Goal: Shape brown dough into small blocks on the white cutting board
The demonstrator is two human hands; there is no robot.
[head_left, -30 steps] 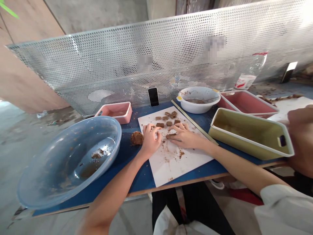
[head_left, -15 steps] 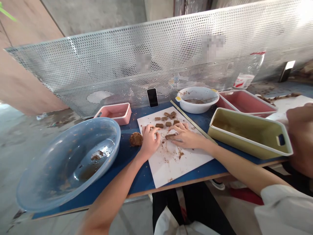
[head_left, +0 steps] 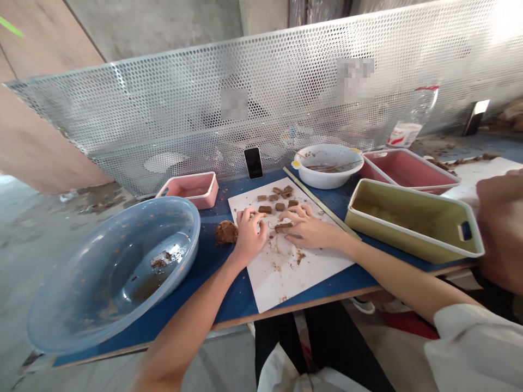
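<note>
A white sheet point(head_left: 273, 283) streaked with brown clay lies under both my hands. My left hand point(head_left: 250, 234) rests on its left edge, fingers curved and thumb apart, with no held thing visible. To its left a round lump of brown clay point(head_left: 226, 232) sits on the blue table. My right hand point(head_left: 312, 230) lies low over the sheet with fingers spread. A short clay stick point(head_left: 283, 227) lies between its thumb and fingers; whether they press on it I cannot tell. Beyond the hands, several small clay blocks point(head_left: 280, 207) stand in loose rows.
A big blue basin point(head_left: 110, 272) holding murky water stands left. Behind are a pink bin point(head_left: 212, 193), a phone point(head_left: 253, 163) and a white bowl point(head_left: 327, 179). A strip point(head_left: 318, 201) borders the sheet; a green bin point(head_left: 408, 239) stands right, near another person's arm point(head_left: 500, 218).
The view has shifted very slightly. Both my hands keep nearly the same place and pose, and the clay pieces lie as before.
</note>
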